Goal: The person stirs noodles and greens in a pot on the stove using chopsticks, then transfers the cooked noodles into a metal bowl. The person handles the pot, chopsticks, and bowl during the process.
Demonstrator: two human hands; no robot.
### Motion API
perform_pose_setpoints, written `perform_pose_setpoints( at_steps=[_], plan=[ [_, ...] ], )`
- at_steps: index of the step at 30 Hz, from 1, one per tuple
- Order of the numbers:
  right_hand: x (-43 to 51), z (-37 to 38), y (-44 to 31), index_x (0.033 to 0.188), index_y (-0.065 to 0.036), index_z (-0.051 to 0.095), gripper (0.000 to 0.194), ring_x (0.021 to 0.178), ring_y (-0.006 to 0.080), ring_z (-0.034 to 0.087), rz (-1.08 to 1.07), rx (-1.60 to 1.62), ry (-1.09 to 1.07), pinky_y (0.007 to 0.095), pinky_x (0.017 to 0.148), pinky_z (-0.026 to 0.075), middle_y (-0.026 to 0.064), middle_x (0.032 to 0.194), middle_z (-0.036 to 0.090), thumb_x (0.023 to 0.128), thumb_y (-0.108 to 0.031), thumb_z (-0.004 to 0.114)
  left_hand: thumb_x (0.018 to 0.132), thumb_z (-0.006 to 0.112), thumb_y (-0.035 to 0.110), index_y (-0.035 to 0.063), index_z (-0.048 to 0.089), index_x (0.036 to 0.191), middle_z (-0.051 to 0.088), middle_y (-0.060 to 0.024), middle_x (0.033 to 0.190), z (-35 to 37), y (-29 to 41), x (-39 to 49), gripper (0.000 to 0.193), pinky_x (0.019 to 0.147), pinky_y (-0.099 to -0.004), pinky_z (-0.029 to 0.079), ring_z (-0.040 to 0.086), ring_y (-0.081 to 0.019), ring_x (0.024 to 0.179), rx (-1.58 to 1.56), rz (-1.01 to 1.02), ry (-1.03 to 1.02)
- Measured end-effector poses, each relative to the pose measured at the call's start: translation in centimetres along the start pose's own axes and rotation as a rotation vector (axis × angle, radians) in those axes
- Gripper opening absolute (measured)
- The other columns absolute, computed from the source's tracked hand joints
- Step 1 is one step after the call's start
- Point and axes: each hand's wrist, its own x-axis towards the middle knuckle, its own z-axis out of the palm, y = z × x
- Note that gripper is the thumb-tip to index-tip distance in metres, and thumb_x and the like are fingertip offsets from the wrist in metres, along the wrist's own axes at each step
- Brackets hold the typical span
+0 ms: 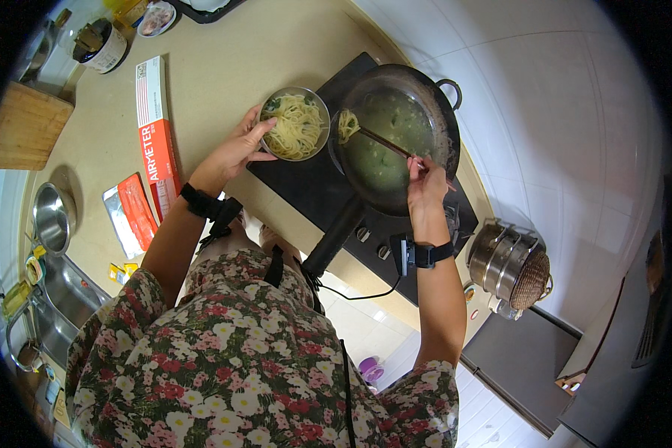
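Note:
My left hand (249,140) grips the rim of a round metal bowl (326,131), its thumb over the edge. Noodles (297,126) with some dark greens fill the bowl, just left of the wok. In my right hand (427,182) is a pair of dark chopsticks (385,143), slanting over the wok. Their tips hold a small clump of noodles (348,126) near the wok's left side. The black wok (451,129) sits on a black gas stove (291,176) and contains greenish, cloudy broth (389,154) with bits of green.
The wok's long handle (336,235) points towards my body, above the stove knobs (363,234). A stacked metal steamer (501,260) stands to the right. Leftward lie a long red and white box (155,123), a red and white packet (131,213), a metal bowl (53,218) and a sink (75,291).

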Motion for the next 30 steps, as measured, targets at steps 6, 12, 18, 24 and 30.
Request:
perform_pose_setpoints(
  at_steps=[6, 12, 18, 24, 30],
  plan=[
    [0.8, -0.5, 0.2, 0.095, 0.008, 0.052, 0.011, 0.075, 0.0260, 0.063, 0.041, 0.029, 0.010, 0.0299, 0.069, 0.062, 0.0187, 0.089, 0.059, 0.093, -0.003, 0.051, 0.094, 0.059, 0.042, 0.0182, 0.024, 0.150, 0.041, -0.0101, 0.142, 0.0, -0.1, 0.0, 0.070, 0.093, -0.0477, 0.051, 0.049, -0.0260, 0.127, -0.012, -0.019, 0.007],
    [2.3, -1.3, 0.4, 0.098, 0.010, 0.051, 0.012, 0.084, 0.0280, 0.061, 0.167, 0.131, 0.010, 0.0287, 0.074, 0.062, 0.0204, 0.098, 0.055, 0.093, -0.001, 0.051, 0.094, 0.059, 0.041, 0.0191, 0.027, 0.147, 0.044, -0.0096, 0.139, -0.3, 0.2, -0.7, 0.066, 0.092, -0.0463, 0.052, 0.051, -0.0250, 0.124, -0.058, 0.031, 0.045],
    [1.8, -1.1, -0.1, 0.093, 0.011, 0.054, 0.009, 0.088, 0.0262, 0.062, 0.186, 0.183, 0.118, 0.0186, 0.066, 0.061, 0.0190, 0.098, 0.057, 0.092, 0.002, 0.052, 0.095, 0.057, 0.039, 0.0170, 0.030, 0.146, 0.045, -0.0091, 0.135, -0.7, 1.6, -2.2, 0.061, 0.086, -0.0409, 0.057, 0.051, -0.0236, 0.123, -0.066, 0.072, 0.090],
    [1.7, -1.7, -1.2, 0.091, 0.009, 0.052, 0.009, 0.088, 0.0260, 0.060, 0.159, 0.216, 0.087, 0.0190, 0.068, 0.061, 0.0177, 0.097, 0.054, 0.091, 0.000, 0.056, 0.095, 0.056, 0.037, 0.0146, 0.030, 0.146, 0.044, -0.0117, 0.136, 0.1, 3.1, -3.5, 0.061, 0.082, -0.0377, 0.059, 0.052, -0.0235, 0.123, -0.109, 0.120, 0.101],
    [0.6, -2.9, -3.1, 0.090, 0.008, 0.053, 0.009, 0.079, 0.0220, 0.062, 0.112, 0.220, 0.054, 0.0166, 0.062, 0.059, 0.0174, 0.093, 0.058, 0.091, 0.001, 0.057, 0.094, 0.058, 0.038, 0.0129, 0.028, 0.147, 0.043, -0.0116, 0.138, 1.6, 4.3, -4.6, 0.065, 0.081, -0.0372, 0.059, 0.052, -0.0225, 0.124, -0.108, 0.141, 0.084]
  ],
)
